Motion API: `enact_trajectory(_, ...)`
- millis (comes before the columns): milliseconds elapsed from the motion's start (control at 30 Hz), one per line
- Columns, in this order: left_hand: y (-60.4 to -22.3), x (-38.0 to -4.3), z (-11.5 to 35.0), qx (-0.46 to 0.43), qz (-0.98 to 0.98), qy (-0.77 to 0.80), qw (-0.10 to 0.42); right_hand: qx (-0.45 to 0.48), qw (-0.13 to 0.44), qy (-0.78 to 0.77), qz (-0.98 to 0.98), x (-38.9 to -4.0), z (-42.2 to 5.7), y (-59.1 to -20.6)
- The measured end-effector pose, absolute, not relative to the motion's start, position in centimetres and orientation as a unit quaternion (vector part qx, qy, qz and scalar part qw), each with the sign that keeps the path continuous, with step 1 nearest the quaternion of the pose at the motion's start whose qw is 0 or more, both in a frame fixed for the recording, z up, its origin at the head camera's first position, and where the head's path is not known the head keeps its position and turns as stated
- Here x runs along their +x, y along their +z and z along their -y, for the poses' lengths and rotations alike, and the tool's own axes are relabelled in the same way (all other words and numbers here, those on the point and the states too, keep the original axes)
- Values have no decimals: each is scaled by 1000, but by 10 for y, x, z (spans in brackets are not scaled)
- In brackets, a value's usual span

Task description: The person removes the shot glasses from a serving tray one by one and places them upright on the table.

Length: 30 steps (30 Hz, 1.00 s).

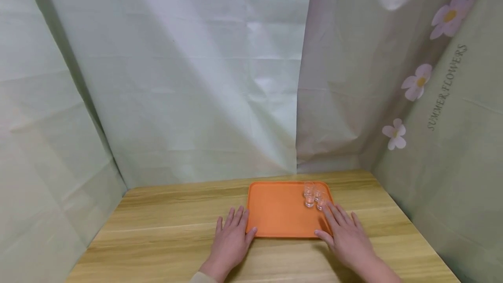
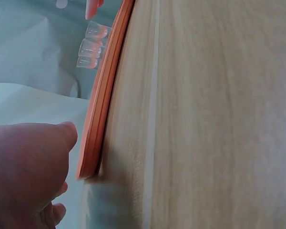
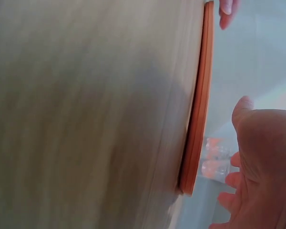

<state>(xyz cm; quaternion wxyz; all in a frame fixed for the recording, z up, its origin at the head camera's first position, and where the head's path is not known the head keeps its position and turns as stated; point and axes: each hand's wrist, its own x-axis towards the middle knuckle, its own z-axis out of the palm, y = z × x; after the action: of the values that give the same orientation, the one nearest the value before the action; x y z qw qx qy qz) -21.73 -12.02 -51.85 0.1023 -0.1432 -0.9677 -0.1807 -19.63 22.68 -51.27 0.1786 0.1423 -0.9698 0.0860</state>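
Observation:
An orange tray (image 1: 283,213) lies on the wooden table, with several small clear glasses (image 1: 309,200) grouped in its far right corner. At the tray's near left corner is my left hand (image 1: 231,240), fingers straight and thumb by the rim. My right hand (image 1: 349,238) hovers at the near right corner, fingers spread, its fingertips close to the nearest glass. In the left wrist view the tray's side (image 2: 101,105) runs past my thumb. The right wrist view shows the glasses (image 3: 214,162) beyond the tray edge (image 3: 198,114). Neither hand grips anything.
Wood-grain table (image 1: 169,230) extends on both sides of the tray. Pale curtains (image 1: 188,82) hang behind and at both sides, meeting the table's edges. The right curtain (image 1: 456,152) carries printed flowers and lettering.

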Motion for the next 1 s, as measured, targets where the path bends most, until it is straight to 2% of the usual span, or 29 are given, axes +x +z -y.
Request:
enact_trajectory(500, -518, -222, 117, -135, 971, -178, 80, 116, 137, 102, 978, -201, -243, -514)
enact_trajectory(1000, -523, -224, 116, -140, 971, -177, 75, 101, 63, 100, 988, -206, -250, -515)
